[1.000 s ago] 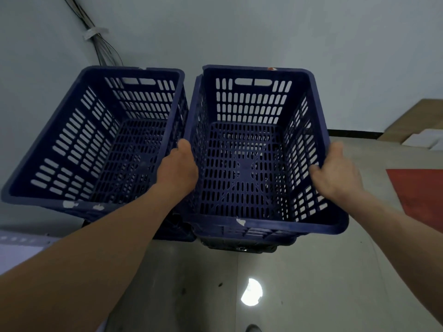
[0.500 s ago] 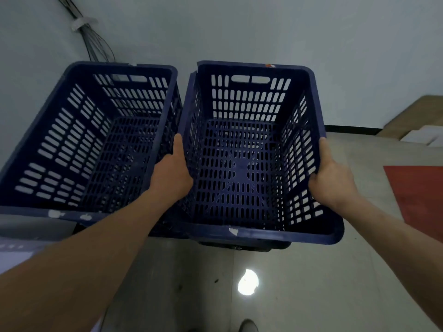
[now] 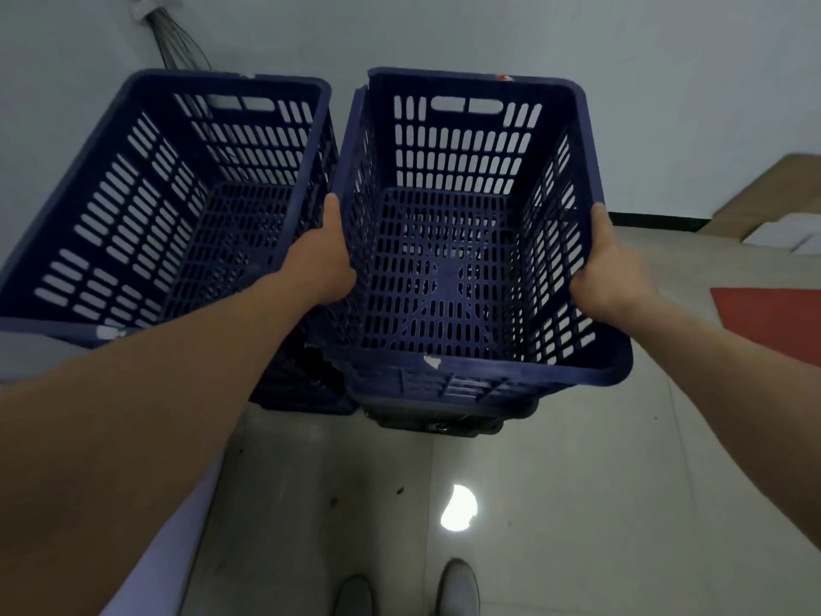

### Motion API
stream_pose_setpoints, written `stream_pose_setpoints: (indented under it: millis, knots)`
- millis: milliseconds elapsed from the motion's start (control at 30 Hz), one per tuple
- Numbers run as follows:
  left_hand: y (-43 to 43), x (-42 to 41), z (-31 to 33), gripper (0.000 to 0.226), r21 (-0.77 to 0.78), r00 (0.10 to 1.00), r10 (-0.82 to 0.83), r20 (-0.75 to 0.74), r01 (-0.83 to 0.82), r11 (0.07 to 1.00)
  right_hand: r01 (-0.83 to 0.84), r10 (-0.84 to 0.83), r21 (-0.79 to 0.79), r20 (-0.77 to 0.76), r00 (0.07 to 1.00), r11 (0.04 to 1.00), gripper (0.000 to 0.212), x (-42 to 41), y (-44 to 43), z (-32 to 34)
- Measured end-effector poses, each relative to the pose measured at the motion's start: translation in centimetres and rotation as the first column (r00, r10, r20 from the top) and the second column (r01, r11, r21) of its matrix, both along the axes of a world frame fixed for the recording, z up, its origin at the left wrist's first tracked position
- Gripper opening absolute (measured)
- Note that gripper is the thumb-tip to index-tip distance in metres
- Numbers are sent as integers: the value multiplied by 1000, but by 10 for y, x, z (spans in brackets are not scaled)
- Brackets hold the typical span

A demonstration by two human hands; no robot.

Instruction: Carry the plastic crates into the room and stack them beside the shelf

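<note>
Two dark blue slotted plastic crates stand side by side against the grey wall. The right crate (image 3: 471, 371) is the top one of a stack; a darker crate edge shows under its front. My left hand (image 3: 322, 264) grips its left long rim, squeezed between the two crates. My right hand (image 3: 606, 269) grips its right long rim. The left crate (image 3: 146, 206) also tops a stack and is untouched. Both crates are empty.
A bundle of cables (image 3: 175, 42) runs down the wall behind the left crate. A red mat (image 3: 777, 322) lies on the tiled floor at the right, with cardboard and white sheets (image 3: 773, 206) beyond it. A pale ledge (image 3: 26, 362) sits at the left. My shoes (image 3: 408, 589) show below.
My right hand went from hovering open by the right rim to gripping it. My left hand slid forward along the left rim. The view tilted down, bringing my shoes into sight.
</note>
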State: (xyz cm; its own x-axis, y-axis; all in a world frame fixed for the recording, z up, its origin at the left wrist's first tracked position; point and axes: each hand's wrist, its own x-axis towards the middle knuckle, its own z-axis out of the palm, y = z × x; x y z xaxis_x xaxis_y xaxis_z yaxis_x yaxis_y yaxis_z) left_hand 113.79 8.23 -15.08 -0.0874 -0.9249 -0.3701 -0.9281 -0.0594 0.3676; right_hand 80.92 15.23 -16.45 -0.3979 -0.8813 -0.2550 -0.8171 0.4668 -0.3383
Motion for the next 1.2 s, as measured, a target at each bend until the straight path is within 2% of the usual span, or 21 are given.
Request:
stream_pose_setpoints:
  millis: [167, 300, 433, 667, 800, 967, 1000, 1100, 1200]
  knots:
    - [-1, 3, 1, 99, 66, 998, -48, 47, 45, 997, 5, -5, 28, 10, 1000, 1000, 99, -4, 0, 0]
    - [14, 9, 1, 94, 62, 988, -95, 125, 88, 994, -33, 31, 50, 33, 999, 998, 101, -4, 6, 2]
    - [32, 11, 6, 83, 25, 973, -158, 170, 156, 987, -50, 51, 18, -21, 998, 999, 97, 0, 24, -3]
    - [58, 24, 10, 79, 25, 977, -184, 104, 183, 983, -81, 83, 23, -96, 992, 996, 84, 7, 51, 0]
    - [67, 33, 19, 63, 63, 977, -200, 70, 195, 979, -89, 98, 71, -131, 986, 993, 82, 12, 61, 7]
    - [78, 51, 41, 23, 8, 980, -199, 3, 199, 980, -98, 107, 59, -186, 977, 994, 91, 26, 67, 22]
    - [78, 56, 46, 26, 7, 979, -205, -3, 205, 979, -102, 110, 56, -191, 975, 993, 92, 29, 67, 25]
    - [86, 70, 65, 55, -3, 976, -217, 32, 217, 976, -121, 125, 32, -192, 974, 992, 93, 42, 68, 40]
    - [91, 82, 79, 61, -48, 979, -203, 0, 203, 978, -143, 143, 12, -197, 970, 990, 94, 62, 68, 56]
